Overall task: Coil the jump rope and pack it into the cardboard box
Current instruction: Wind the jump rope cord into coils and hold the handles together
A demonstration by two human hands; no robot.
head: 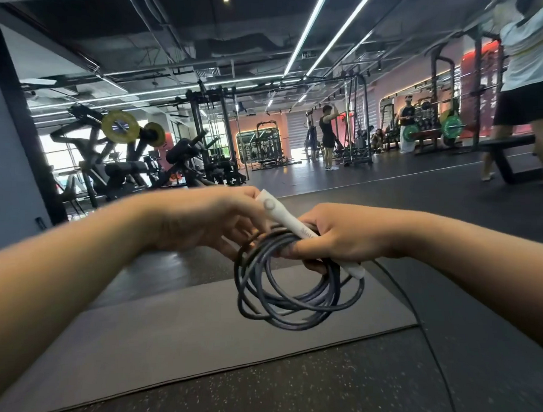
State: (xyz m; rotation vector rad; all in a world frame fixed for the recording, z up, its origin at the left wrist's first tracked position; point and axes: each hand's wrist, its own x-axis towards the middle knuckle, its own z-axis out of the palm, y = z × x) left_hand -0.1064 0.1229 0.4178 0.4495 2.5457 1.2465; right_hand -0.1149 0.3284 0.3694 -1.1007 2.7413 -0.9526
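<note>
The jump rope (pixel 287 301) has a dark cord wound into several loops that hang below my hands. Its white handle (pixel 283 221) runs slantwise between them. My right hand (pixel 336 234) is shut around the handle's lower part and the top of the coil. My left hand (pixel 208 218) grips the handle's upper end, fingers also touching the loops. A loose length of cord (pixel 425 330) trails from the right hand down to the floor at the right. No cardboard box is in view.
A grey exercise mat (pixel 176 331) lies on the speckled rubber floor below the coil. Weight machines (pixel 131 156) stand at the left. A person (pixel 525 70) stands close at the right by a bench (pixel 507 152); others are farther back.
</note>
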